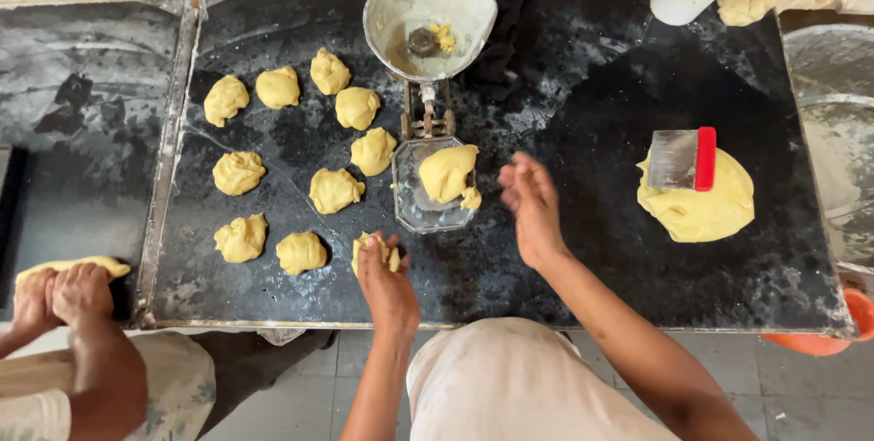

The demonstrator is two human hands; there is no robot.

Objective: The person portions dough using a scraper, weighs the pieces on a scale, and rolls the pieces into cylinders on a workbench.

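While bent over the black, flour-streaked worktop (564, 268), worked with both hands near its front edge. Had the big dough mass (706, 209) well out to the right of the right hand (528, 204), with a red-handled scraper (683, 159) lying on top of it. Faced a balance scale straight ahead. Saw its metal bowl (428, 4) far beyond the fingertips, with a dark weight and a dough scrap inside. Saw its flat tray (410, 209) just ahead of the left hand (384, 282) and just left of the right. Found a dough lump (446, 172) resting on that tray, a smaller bit touching its near right side. Counted nine dough portions (332, 191) left of and beyond the left hand, each apart from the next. Noticed, far off to the left, another person's hands (59, 294) closed over a dough roll (73, 265).

Gripped a small dough piece (371, 245) in the left hand, fingers closed round it, low at the worktop just short of the tray. Held the right hand open and empty, fingers loose, slightly blurred, beside the tray's right edge.

Judged best to adjust the lump by small pinches only, to keep both hands off the tray while the beam settled, and to keep the portions from touching.
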